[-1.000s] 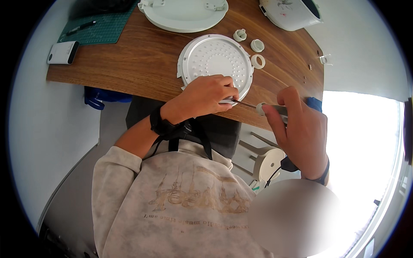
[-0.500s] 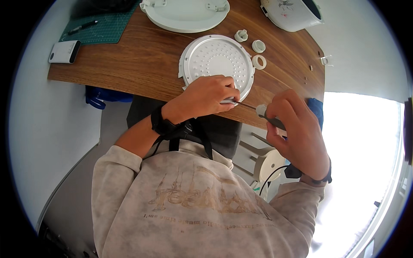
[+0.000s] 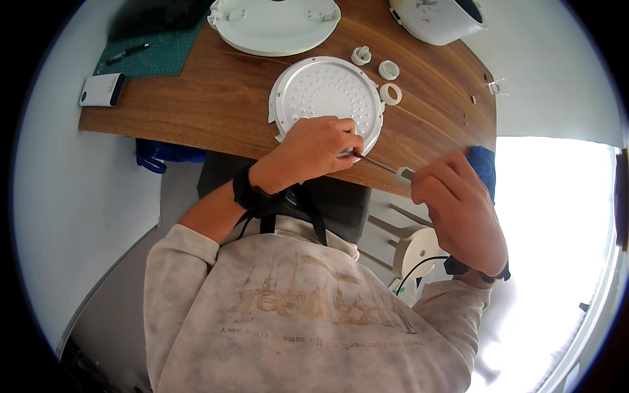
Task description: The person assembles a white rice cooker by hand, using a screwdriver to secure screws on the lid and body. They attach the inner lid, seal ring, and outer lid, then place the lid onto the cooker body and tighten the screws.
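A round dimpled metal plate (image 3: pixel 308 82) with a pale plastic rim lies at the table's front edge. My left hand (image 3: pixel 321 143) rests over its near right edge, fingers curled in a pinch; what they hold is hidden. In my right hand (image 3: pixel 462 203) is a screwdriver (image 3: pixel 380 163), gripped by its grey and white handle. Its thin shaft points left, and the tip reaches my left fingertips at the plate's rim. Just right of the plate are a white ring (image 3: pixel 391 94) and two small round white caps, a nearer one (image 3: pixel 388 70) and a farther one (image 3: pixel 361 56).
Beyond the plate lies a large pale lid (image 3: pixel 275 39). A white appliance body (image 3: pixel 436 23) stands at the far right. On the left are a green cutting mat (image 3: pixel 154 62), a black pen (image 3: pixel 128 54) and a white power bank (image 3: pixel 99 90). Small bits (image 3: pixel 474 99) lie near the right edge.
My right hand has drawn slightly away to the right and down, turning about the screwdriver handle, with more of the shaft showing. My left hand stays at the plate's rim. The view has shifted slightly.
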The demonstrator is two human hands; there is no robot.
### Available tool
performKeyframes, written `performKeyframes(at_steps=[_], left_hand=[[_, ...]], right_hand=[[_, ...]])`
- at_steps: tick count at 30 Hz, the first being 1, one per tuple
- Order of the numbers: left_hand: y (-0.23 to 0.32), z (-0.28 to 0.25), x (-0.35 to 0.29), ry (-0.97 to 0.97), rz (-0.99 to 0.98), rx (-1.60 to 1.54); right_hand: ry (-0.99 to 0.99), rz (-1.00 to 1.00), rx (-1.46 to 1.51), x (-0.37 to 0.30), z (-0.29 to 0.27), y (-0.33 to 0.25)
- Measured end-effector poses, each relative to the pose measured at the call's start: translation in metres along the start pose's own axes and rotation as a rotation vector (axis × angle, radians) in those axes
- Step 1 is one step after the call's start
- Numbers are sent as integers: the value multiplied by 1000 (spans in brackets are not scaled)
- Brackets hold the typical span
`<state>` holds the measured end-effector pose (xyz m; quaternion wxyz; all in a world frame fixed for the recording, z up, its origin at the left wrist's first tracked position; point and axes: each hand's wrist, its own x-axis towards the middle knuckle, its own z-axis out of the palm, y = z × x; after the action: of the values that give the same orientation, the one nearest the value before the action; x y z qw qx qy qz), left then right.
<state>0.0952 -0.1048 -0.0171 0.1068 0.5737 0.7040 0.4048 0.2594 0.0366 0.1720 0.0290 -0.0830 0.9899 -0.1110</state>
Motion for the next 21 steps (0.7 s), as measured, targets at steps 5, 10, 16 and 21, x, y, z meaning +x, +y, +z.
performKeyframes(at_steps=[5,10,16,21], left_hand=[[3,-2,2,-38,-27,87],[9,-21,5,-28,-21,8],[-11,-80,-10,125,-194,66],[-61,-122,-50,247,-435,182]], right_hand=[[69,36,128,-20,-5,9],[230,161,233,-49,-5,18],[502,519,449,-80,13,40],[745,771,872,-94,44,66]])
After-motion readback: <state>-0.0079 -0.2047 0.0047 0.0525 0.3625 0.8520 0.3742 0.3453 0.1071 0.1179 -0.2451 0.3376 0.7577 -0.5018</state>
